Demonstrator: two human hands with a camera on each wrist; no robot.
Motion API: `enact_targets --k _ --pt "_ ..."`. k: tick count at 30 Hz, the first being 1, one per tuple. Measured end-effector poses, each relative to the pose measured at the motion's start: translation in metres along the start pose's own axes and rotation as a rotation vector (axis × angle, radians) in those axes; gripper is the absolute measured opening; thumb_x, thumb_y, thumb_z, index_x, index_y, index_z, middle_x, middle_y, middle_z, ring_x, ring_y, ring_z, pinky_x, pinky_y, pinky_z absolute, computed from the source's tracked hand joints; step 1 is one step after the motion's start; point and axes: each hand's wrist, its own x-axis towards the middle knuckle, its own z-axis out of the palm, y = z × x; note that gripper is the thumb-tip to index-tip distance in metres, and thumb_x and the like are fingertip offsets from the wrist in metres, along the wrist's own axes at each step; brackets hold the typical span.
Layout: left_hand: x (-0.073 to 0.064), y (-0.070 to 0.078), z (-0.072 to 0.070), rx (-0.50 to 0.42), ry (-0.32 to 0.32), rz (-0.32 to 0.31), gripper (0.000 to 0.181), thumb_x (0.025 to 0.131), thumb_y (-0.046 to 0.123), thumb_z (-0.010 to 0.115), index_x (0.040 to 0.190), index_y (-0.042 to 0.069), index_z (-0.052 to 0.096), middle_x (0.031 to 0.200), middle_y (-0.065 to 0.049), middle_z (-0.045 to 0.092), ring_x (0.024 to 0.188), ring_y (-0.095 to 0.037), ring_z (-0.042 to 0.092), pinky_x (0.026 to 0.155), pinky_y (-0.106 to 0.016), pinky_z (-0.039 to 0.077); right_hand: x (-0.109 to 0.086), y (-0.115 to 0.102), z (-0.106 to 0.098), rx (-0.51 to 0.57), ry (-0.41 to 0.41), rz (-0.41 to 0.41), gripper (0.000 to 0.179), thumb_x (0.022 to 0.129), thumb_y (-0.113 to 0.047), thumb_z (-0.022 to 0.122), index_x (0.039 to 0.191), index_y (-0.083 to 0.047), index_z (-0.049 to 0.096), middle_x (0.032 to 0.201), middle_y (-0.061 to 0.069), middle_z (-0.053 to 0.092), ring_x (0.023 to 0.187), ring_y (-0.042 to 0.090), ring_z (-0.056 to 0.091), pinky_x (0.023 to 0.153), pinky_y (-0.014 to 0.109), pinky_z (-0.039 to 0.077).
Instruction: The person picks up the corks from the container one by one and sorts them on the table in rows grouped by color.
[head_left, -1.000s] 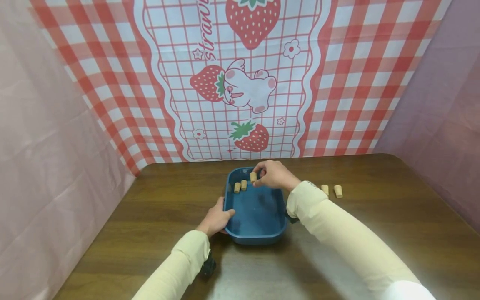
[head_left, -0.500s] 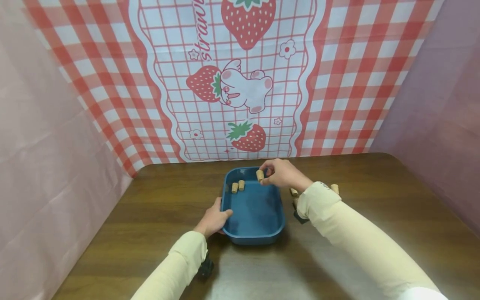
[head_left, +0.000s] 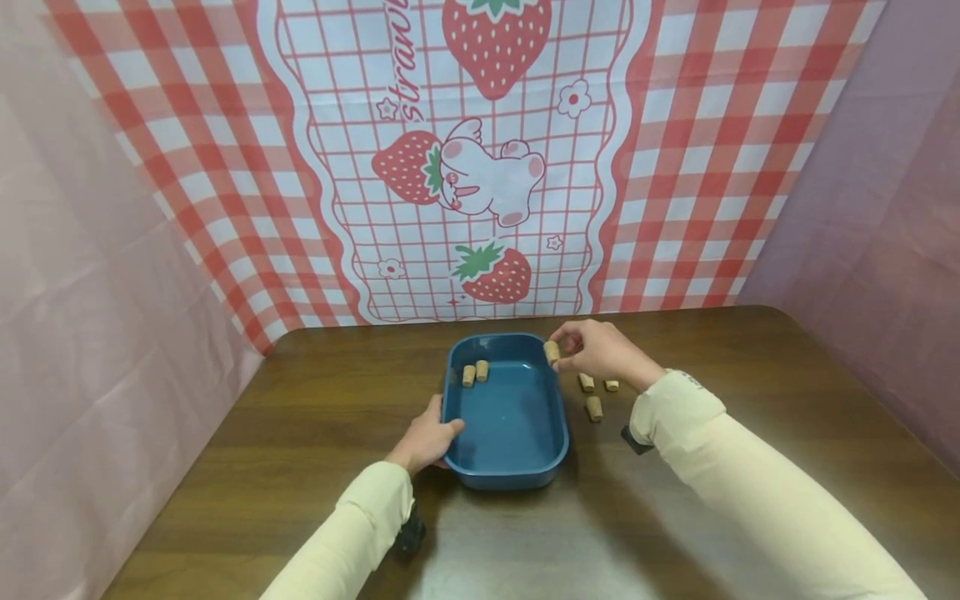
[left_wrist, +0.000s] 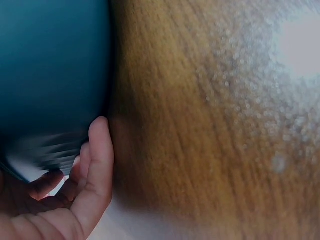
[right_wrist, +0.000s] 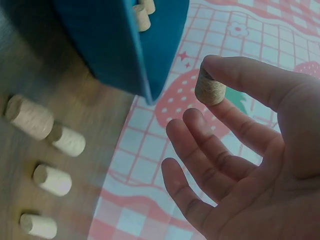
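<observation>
My left hand [head_left: 425, 437] grips the near-left side of a blue rectangular tray [head_left: 510, 481], thumb over the rim and fingers against the outer wall. In the left wrist view the fingers [left_wrist: 100, 155] curl up against the tray's side. At the tray's far-right rim, my right hand [head_left: 600, 348] pinches a cork stopper [head_left: 552, 352] between thumb and index finger. The right wrist view shows this cork held in the air, the other fingers spread loosely. Two more corks [head_left: 468, 376] stand side by side inside the tray, toward its far-left corner.
Several loose corks [right_wrist: 52, 179] lie on the wooden table [head_left: 315, 433] right of the tray, one cork [head_left: 594, 408] nearer than the others. Behind the table hangs a red-and-white checked strawberry cloth [head_left: 480, 167]. Pinkish curtains [head_left: 112, 292] flank both sides.
My right hand has moved right with the pinched cork, from over the tray's far part to its right rim. The left hand keeps its grip, and the two corks in the tray stay put.
</observation>
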Motion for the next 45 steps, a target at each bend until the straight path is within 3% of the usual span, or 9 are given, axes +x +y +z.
enact_targets --k 10,17,29,36,45 --pt "0.0 0.001 -0.001 -0.014 -0.007 0.006 0.053 0.099 0.012 0.053 0.147 -0.003 0.035 0.126 -0.036 0.055 0.088 -0.035 0.068 0.058 -0.044 0.063 -0.014 0.026 -0.005 0.006 -0.009 0.013 0.038 0.09 -0.011 0.076 0.123 0.003 0.065 0.101 0.015 0.063 0.093 0.028 0.058 0.079 0.042 0.053" --pt "0.001 0.0 0.0 -0.02 -0.004 0.004 0.053 0.098 0.013 0.053 0.146 -0.002 0.036 0.123 -0.035 0.057 0.088 -0.034 0.068 0.057 -0.043 0.062 -0.028 0.044 -0.003 0.038 -0.001 0.023 0.035 0.087 -0.006 0.076 0.119 0.003 0.066 0.092 0.01 0.06 0.084 0.025 0.056 0.069 0.034 0.05" --pt "0.0 0.001 0.0 -0.013 -0.014 -0.007 0.055 0.099 0.013 0.052 0.149 -0.001 0.033 0.132 -0.037 0.052 0.097 -0.038 0.067 0.06 -0.045 0.063 -0.048 0.079 0.001 0.009 0.042 0.002 0.038 0.083 -0.011 0.081 0.114 0.004 0.067 0.089 0.008 0.061 0.085 0.025 0.059 0.071 0.036 0.05" --pt "0.0 0.0 0.0 -0.006 -0.013 -0.008 0.055 0.099 0.014 0.052 0.149 0.0 0.034 0.131 -0.035 0.053 0.096 -0.036 0.067 0.061 -0.045 0.063 -0.054 0.094 0.008 -0.017 0.036 0.012 0.034 0.08 -0.01 0.082 0.108 0.003 0.067 0.082 0.004 0.058 0.076 0.02 0.054 0.066 0.032 0.046" --pt "0.0 0.0 0.0 -0.009 -0.01 -0.009 0.055 0.099 0.014 0.053 0.149 -0.001 0.034 0.128 -0.034 0.056 0.091 -0.033 0.067 0.059 -0.044 0.062 -0.054 0.103 0.018 -0.04 0.037 -0.011 0.035 0.077 -0.009 0.083 0.106 0.004 0.068 0.083 0.005 0.06 0.078 0.021 0.055 0.068 0.036 0.048"
